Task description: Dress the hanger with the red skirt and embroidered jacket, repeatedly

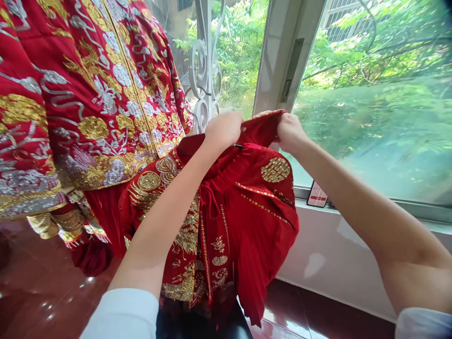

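Pale short sleeves (pixel 122 314) lie nearest, behind the bare forearms. Left hand (pixel 224 129) and right hand (pixel 292 134) are apart, each clamped on the deep-red cloth waistband (pixel 261 129) of a red garment with gold embroidery (pixel 219 226). Its waist end points up, its hem down; the long axis runs roughly vertical beneath the hands, while the waistband slants upward toward the right hand. Below the left hand hangs a thin red cord bow (pixel 211 200). Left of that hand hangs a red jacket with gold and silver embroidery (pixel 106 94). Below the right hand, a dark-edged phone (pixel 317 194) shows unreadably small screen text.
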`<state>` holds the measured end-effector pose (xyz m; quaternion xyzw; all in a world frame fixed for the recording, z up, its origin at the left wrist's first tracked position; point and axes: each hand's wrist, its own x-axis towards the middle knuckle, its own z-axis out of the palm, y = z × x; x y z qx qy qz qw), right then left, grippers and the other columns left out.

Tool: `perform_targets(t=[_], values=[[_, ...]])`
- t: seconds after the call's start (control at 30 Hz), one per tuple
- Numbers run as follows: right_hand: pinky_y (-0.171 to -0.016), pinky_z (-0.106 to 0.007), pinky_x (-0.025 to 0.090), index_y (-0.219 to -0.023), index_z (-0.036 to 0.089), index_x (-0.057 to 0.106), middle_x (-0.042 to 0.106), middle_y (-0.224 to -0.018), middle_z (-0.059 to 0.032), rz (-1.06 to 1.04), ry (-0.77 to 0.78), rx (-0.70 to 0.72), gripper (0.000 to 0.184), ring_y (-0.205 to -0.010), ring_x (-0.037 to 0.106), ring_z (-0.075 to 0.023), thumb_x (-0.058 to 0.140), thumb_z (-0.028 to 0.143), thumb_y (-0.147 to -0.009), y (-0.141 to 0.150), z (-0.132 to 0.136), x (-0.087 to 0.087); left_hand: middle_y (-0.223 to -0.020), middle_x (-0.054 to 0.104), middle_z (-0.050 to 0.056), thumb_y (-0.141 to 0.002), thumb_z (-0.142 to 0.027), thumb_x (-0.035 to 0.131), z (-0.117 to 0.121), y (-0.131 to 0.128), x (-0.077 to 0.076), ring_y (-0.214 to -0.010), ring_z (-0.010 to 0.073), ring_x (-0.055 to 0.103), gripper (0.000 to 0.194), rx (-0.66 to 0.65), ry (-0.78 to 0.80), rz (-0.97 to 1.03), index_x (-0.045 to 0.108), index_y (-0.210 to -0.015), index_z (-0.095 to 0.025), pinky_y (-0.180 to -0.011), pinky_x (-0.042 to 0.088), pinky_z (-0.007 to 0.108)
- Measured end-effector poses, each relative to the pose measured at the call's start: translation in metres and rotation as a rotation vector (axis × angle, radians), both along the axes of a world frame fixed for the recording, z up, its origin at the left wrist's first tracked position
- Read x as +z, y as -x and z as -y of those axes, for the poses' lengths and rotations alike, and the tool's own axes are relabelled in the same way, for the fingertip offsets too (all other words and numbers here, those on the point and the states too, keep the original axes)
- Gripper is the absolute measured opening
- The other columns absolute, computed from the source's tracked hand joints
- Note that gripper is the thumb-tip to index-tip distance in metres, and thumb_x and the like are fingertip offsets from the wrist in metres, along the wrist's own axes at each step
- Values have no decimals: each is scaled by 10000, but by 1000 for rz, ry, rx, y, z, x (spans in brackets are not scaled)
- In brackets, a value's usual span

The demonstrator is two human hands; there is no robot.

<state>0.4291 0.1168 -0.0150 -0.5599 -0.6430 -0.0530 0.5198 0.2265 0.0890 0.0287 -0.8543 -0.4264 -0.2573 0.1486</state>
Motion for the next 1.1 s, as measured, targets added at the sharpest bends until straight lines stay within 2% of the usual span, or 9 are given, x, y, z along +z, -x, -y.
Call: perform_targets(t=[0.23,0.4,0.47,0.57,0.67,0.77,0.9,0.97,1.1], values=[[-728,-362,335,-991,129,592,575,-800,-113,244,-163,-499,237,-782,525,-229,493,285,-844,-30,39,5,-1428,443,125,-902,-387,418,28,-7,-42,-1340,307,361,532,-345,-383,-166,416,-1379,-153,-1106,292,457],[-633,-300,339,-856,174,632,544,-644,-30,457,198,-141,201,-634,476,-167,609,357,-773,-63,69,-7,-1499,360,102,-951,-317,290,21,-7,-76,-1386,262,299,499,-376,-461,-273,345,-1427,-176,-1167,219,428],[-574,-280,318,-745,180,626,501,-579,-4,443,192,-50,201,-576,416,-134,634,380,-756,-68,83,-7,-1484,387,97,-958,-265,252,17,-5,-79,-1366,242,335,484,-377,-479,-323,357,-1423,-182,-1160,247,403],[-557,-286,289,-662,168,595,441,-550,4,345,-113,-277,251,-565,345,-113,613,381,-795,-63,102,4,-1444,442,74,-938,-150,266,17,-3,-82,-1352,206,367,536,-410,-525,-374,278,-1470,-210,-1166,253,384],[-564,-302,278,-614,165,563,396,-504,19,453,-76,-359,309,-537,299,-102,631,399,-805,-56,109,13,-1410,480,78,-920,-90,261,21,-2,-89,-1355,195,374,572,-432,-551,-379,247,-1486,-169,-1190,224,374],[-564,-288,328,-845,162,659,524,-553,8,440,18,-159,254,-536,387,-110,752,339,-689,-55,110,7,-1424,469,122,-939,-174,291,21,-5,-98,-1363,239,371,516,-386,-530,-312,336,-1450,-112,-1186,250,404],[-637,-304,437,-1111,189,634,693,-864,-63,339,241,112,597,-690,569,-179,800,162,-538,-59,113,-4,-1448,442,157,-944,-249,315,23,-13,-107,-1376,275,359,502,-335,-527,-233,416,-1404,-76,-1174,276,435],[-638,-328,452,-1089,175,653,702,-879,-86,256,296,59,545,-708,592,-200,772,135,-558,-57,117,3,-1448,452,134,-946,-215,290,27,-15,-111,-1379,259,358,499,-319,-567,-213,410,-1411,-83,-1179,271,418],[-564,-322,421,-1234,137,574,689,-890,-136,114,-157,-350,540,-714,607,-201,665,199,-705,-34,132,29,-1452,457,97,-952,-209,302,32,-13,-114,-1374,238,371,500,-312,-629,-195,374,-1438,-117,-1169,292,397]])
